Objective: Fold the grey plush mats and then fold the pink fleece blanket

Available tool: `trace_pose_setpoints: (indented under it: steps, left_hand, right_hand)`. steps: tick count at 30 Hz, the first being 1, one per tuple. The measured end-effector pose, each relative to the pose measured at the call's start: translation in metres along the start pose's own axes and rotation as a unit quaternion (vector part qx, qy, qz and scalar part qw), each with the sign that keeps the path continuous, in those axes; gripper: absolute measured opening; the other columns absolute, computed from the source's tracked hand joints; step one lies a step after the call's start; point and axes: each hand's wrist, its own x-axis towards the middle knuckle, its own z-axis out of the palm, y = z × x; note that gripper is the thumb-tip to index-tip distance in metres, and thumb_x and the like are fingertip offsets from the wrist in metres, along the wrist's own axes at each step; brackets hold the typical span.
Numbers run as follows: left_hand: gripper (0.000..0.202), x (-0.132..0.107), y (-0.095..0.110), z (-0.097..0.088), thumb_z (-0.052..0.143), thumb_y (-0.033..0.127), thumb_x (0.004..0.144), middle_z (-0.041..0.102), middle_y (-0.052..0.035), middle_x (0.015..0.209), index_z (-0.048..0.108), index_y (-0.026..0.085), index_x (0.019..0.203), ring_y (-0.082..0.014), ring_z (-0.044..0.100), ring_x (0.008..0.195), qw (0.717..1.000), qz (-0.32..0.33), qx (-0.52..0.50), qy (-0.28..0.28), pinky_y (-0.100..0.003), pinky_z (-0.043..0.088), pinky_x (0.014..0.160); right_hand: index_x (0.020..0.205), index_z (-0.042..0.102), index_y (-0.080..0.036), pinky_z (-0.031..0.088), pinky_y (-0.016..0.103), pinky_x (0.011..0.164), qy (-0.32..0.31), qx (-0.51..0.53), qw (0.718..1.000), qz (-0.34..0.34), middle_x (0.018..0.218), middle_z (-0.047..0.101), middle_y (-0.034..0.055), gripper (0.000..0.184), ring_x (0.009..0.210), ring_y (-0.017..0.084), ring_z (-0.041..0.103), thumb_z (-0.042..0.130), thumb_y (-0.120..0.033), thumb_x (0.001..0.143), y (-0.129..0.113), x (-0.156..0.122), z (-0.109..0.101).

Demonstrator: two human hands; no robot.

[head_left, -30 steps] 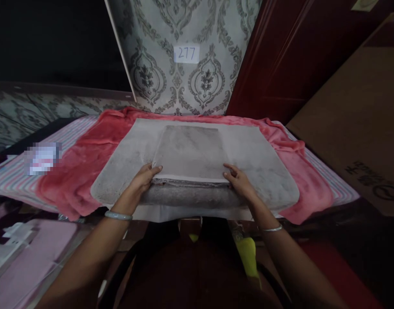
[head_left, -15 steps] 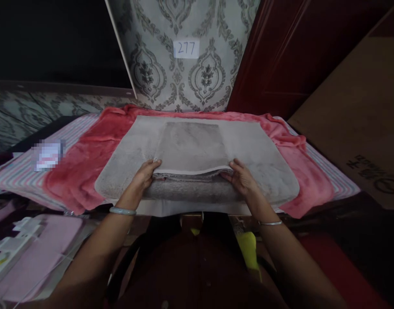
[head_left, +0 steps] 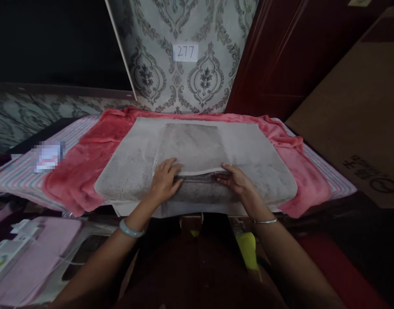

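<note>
A rectangular grey plush cloth (head_left: 193, 146) with a pale front edge lies on a larger grey plush mat (head_left: 122, 171). My left hand (head_left: 164, 180) rests on the cloth's left front corner, its fingers spread and thumb apart. At the right front corner, my right hand (head_left: 235, 178) has its thumb on top and its fingers beneath, gripping the edge. Between the hands that edge stands slightly raised, with a dark gap under it. The mat's near side hangs over the table's front, above a white sheet.
A red fleece blanket (head_left: 83, 171) and a striped cloth (head_left: 19, 176) spread under the mat. A cardboard box (head_left: 351, 116) leans at right. A dark screen (head_left: 55, 43) hangs at upper left. Below left is a pink panel (head_left: 45, 257); a note (head_left: 185, 52) reads 277.
My left hand has let go of the cloth's left corner and moved right, now lying over it with fingers spread. My right hand keeps its grip and has shifted slightly left.
</note>
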Motion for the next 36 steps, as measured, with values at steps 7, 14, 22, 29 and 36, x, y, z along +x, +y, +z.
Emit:
trace_pose_setpoints:
  steps: [7,14,22,29,36]
  left_hand:
    - [0.043,0.02,0.001,0.011,0.054,0.013,0.086,0.059,-0.0194,0.132,0.058,0.016,0.129,-0.034,0.056,0.118,0.994,0.051,0.07,-0.069,-0.05,0.049,0.095]
    - [0.031,0.017,-0.014,0.008,0.045,0.006,0.087,0.063,-0.0169,0.104,0.066,0.015,0.109,-0.0312,0.056,0.098,0.99,0.059,0.119,-0.055,-0.046,0.047,0.083]
    - [0.03,0.003,-0.03,0.007,0.045,0.006,0.09,0.064,-0.014,0.101,0.066,0.016,0.109,-0.0276,0.055,0.095,0.982,0.123,0.135,-0.05,-0.041,0.045,0.081]
    - [0.032,0.002,-0.031,0.013,0.043,0.006,0.091,0.066,-0.0143,0.104,0.066,0.015,0.111,-0.0268,0.055,0.096,0.986,0.122,0.103,-0.044,-0.042,0.047,0.082]
    - [0.029,-0.002,-0.03,-0.006,0.047,0.014,0.091,0.067,-0.0134,0.104,0.067,0.016,0.112,-0.0262,0.06,0.096,0.986,0.144,0.047,-0.065,-0.041,0.052,0.083]
  right_hand:
    - [0.091,0.061,-0.02,0.063,0.024,0.058,0.013,0.057,0.998,-0.004,0.082,0.074,0.005,0.017,0.07,0.018,0.071,0.065,-0.011,0.077,0.0,0.003,0.004]
    - [0.082,0.059,-0.022,0.063,0.023,0.055,0.013,0.044,0.999,-0.009,0.074,0.069,0.0016,0.016,0.062,0.015,0.067,0.067,-0.009,0.075,0.006,0.002,-0.002]
    - [0.093,0.054,-0.022,0.058,0.026,0.043,0.02,-0.021,0.999,-0.028,0.083,0.072,0.0016,0.031,0.054,0.018,0.069,0.067,-0.007,0.069,0.013,-0.012,-0.006]
    - [0.1,0.052,-0.022,0.059,0.024,0.044,0.017,-0.052,0.998,-0.041,0.08,0.072,0.0003,0.03,0.053,0.017,0.07,0.063,-0.009,0.075,0.007,-0.015,-0.002]
    - [0.127,0.049,-0.018,0.055,0.027,0.045,0.035,-0.203,0.978,-0.028,0.075,0.069,-0.0003,0.045,0.049,0.018,0.067,0.061,-0.016,0.083,0.005,-0.016,-0.019]
